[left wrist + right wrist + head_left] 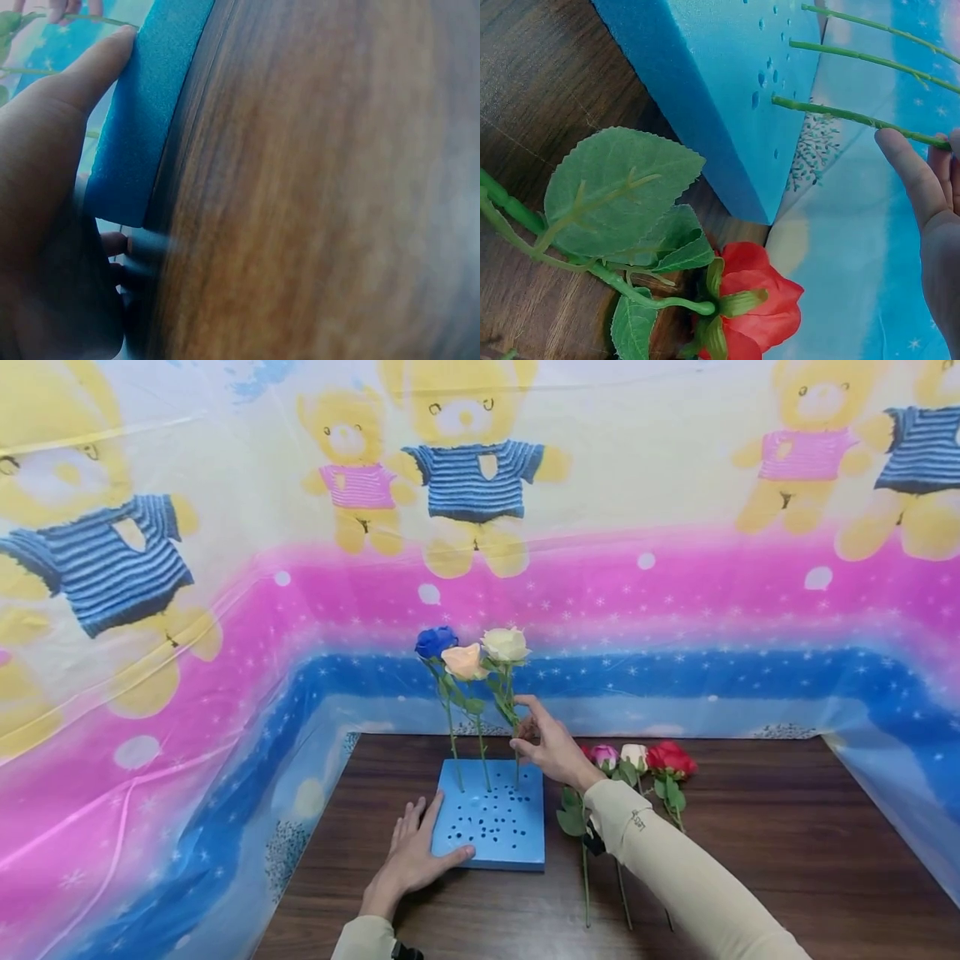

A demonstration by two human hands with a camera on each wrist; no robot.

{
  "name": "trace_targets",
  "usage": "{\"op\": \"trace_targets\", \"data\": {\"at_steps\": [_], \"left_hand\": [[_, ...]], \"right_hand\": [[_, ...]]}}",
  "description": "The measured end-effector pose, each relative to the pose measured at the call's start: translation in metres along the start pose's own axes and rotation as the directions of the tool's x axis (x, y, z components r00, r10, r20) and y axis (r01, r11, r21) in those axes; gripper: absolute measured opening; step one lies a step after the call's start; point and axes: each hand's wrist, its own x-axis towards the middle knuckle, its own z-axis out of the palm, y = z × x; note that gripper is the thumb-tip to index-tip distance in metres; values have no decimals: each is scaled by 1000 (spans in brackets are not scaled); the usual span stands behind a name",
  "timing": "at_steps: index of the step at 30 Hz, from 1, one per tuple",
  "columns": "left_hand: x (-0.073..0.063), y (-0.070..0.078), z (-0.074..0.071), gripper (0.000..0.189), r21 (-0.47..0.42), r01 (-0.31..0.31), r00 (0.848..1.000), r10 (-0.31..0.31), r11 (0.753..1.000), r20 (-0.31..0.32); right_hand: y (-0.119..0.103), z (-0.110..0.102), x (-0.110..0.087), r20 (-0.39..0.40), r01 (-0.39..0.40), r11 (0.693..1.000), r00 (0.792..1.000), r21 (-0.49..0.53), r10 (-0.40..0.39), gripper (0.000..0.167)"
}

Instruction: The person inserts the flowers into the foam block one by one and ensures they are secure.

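A light blue foam block [517, 857] dotted with holes lies on the table. My left hand [415, 853] rests at its near left corner, thumb on the top face and fingers stretched along the left side. Three artificial roses stand in the block's far part: a blue rose [435, 642], a peach rose [463, 662] and a white rose [506, 644]. With thumb and fingers, my right hand [557, 752] pinches the white rose's stem [832, 112] above the foam. That stem's lower end meets a hole in the block.
Right of the block, partly under my right forearm, lie more roses: a red rose [671, 759], a pink rose [604, 755] and a cream rose [633, 756], stems toward me. A bear-patterned cloth [637, 610] hangs behind the dark wooden table [810, 827].
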Motion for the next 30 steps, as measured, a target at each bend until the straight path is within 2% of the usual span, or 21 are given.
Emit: {"op": "trace_targets", "data": {"at_steps": [11, 17, 22, 30], "left_hand": [[2, 0, 0, 116, 4, 2, 1000, -2, 1000, -3], [2, -1, 1, 116, 2, 11, 1000, -11, 1000, 5], [1, -2, 3, 116, 4, 12, 1000, -12, 1000, 7], [1, 0, 1, 116, 3, 9, 1000, -9, 1000, 5]], "right_hand": [[-1, 0, -1, 8, -20, 999, 1000, -37, 21, 77], [3, 4, -3, -5, -45, 998, 999, 47, 45, 74], [6, 6, -7, -12, -94, 991, 995, 99, 95, 64], [7, 5, -9, -18, -103, 995, 994, 20, 103, 54]]}}
